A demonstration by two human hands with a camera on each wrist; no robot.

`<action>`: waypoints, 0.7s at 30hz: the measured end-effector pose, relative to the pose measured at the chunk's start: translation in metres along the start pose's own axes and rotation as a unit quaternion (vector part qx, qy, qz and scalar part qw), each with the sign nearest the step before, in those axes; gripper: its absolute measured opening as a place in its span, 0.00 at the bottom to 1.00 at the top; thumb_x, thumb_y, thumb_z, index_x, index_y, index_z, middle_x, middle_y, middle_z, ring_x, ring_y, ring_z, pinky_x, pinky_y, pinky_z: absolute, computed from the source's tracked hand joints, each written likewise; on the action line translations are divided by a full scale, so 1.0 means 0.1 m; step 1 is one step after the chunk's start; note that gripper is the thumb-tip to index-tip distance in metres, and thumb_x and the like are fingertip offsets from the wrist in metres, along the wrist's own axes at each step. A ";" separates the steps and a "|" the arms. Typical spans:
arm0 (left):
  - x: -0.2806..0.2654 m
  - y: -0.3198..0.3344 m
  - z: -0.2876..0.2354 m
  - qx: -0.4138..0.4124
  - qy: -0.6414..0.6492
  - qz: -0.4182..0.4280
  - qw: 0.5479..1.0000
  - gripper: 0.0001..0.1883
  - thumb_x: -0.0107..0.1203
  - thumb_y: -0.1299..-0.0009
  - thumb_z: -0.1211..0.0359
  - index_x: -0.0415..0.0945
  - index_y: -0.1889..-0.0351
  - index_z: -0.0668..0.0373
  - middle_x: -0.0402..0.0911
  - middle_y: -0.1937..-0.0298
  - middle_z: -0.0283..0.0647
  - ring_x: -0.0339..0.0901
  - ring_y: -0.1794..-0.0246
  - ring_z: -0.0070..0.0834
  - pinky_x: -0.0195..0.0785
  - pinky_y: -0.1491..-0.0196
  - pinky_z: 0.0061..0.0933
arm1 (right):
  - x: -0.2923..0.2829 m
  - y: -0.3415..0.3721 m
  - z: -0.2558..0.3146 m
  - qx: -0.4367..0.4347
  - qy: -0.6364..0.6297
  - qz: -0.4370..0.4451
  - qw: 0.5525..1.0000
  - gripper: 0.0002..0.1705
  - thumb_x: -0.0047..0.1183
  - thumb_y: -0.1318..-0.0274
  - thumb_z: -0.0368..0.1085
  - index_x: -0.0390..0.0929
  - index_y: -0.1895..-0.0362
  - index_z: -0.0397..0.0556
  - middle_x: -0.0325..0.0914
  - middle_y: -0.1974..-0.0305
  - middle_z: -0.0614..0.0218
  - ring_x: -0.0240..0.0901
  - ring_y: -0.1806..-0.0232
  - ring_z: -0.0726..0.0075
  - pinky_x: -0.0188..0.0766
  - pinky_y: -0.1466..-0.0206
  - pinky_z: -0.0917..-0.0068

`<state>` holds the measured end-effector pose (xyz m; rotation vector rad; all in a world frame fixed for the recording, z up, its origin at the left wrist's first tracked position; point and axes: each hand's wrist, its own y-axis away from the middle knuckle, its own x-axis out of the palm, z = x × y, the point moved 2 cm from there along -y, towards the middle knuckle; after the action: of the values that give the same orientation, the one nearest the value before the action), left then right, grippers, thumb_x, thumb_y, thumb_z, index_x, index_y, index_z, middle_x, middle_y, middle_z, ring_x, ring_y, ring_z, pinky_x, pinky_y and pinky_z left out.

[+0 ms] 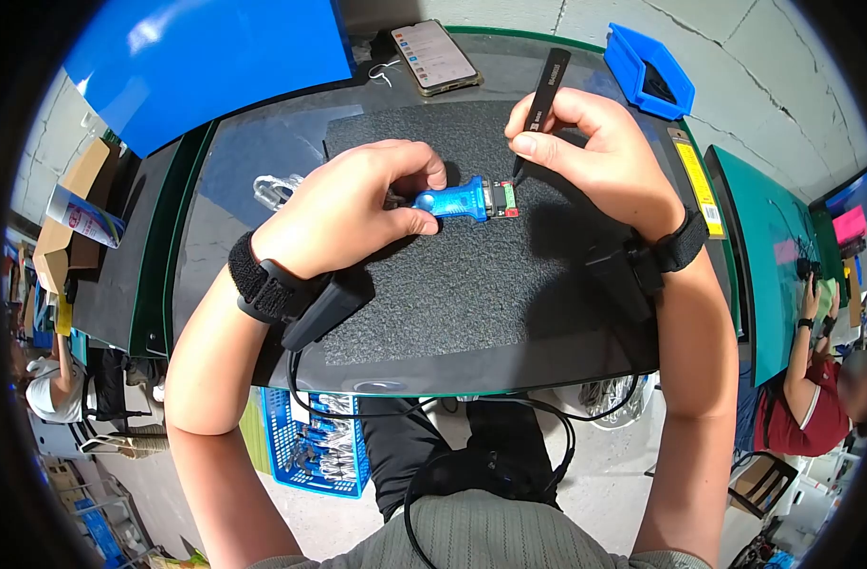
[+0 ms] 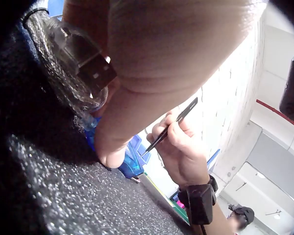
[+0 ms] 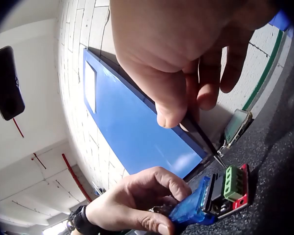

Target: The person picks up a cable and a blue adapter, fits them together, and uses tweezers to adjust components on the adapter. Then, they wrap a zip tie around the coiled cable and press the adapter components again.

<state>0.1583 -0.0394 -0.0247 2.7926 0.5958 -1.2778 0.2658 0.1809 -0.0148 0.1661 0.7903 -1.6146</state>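
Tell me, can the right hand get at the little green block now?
Probably yes: the right hand pinches black tweezers whose tips are right by the green block, and nothing seems to stand between them. The left hand holds the blue plug, away from the tips.

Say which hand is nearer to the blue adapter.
Left. The left hand holds the blue adapter; the right hand is apart from it, up and to its right in the head view, holding black tweezers with tips near the green terminal block.
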 end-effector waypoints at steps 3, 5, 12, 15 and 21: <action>0.00 0.00 -0.01 -0.004 0.000 0.001 1.000 0.19 0.71 0.43 0.74 0.76 0.55 0.63 0.79 0.60 0.38 0.77 0.60 0.27 0.71 0.54 0.30 | 0.00 0.00 0.00 -0.002 -0.001 0.003 1.000 0.09 0.60 0.39 0.35 0.82 0.59 0.44 0.78 0.68 0.73 0.73 0.65 0.79 0.71 0.57 0.77; 0.00 0.00 -0.01 -0.004 -0.001 0.001 1.000 0.19 0.71 0.43 0.74 0.76 0.55 0.63 0.79 0.60 0.38 0.77 0.60 0.27 0.71 0.53 0.30 | 0.01 0.01 0.01 -0.003 -0.004 0.005 1.000 0.09 0.60 0.39 0.35 0.82 0.59 0.43 0.78 0.68 0.72 0.73 0.65 0.79 0.71 0.57 0.77; 0.00 -0.01 -0.01 -0.017 -0.004 0.010 1.000 0.19 0.71 0.43 0.74 0.76 0.55 0.63 0.80 0.60 0.38 0.77 0.59 0.28 0.72 0.52 0.31 | 0.01 0.00 0.02 0.001 -0.006 0.015 1.000 0.09 0.60 0.39 0.35 0.82 0.59 0.43 0.78 0.68 0.72 0.73 0.65 0.79 0.71 0.57 0.77; 0.00 0.00 -0.01 -0.020 -0.003 0.007 1.000 0.19 0.71 0.43 0.74 0.76 0.55 0.63 0.80 0.60 0.38 0.77 0.59 0.28 0.72 0.52 0.31 | 0.01 0.00 0.02 0.006 -0.007 0.017 1.000 0.09 0.59 0.39 0.35 0.82 0.59 0.43 0.78 0.68 0.72 0.73 0.65 0.79 0.71 0.57 0.77; -0.01 -0.01 -0.02 -0.031 -0.003 0.018 0.999 0.18 0.71 0.42 0.75 0.76 0.55 0.63 0.80 0.60 0.37 0.78 0.58 0.27 0.72 0.51 0.30 | 0.00 0.00 0.02 0.011 -0.009 0.023 1.000 0.09 0.59 0.39 0.35 0.82 0.59 0.43 0.78 0.68 0.71 0.73 0.65 0.79 0.71 0.57 0.77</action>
<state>0.1583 -0.0391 -0.0225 2.7357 0.5718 -1.2398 0.2668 0.1794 -0.0136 0.1839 0.7494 -1.5797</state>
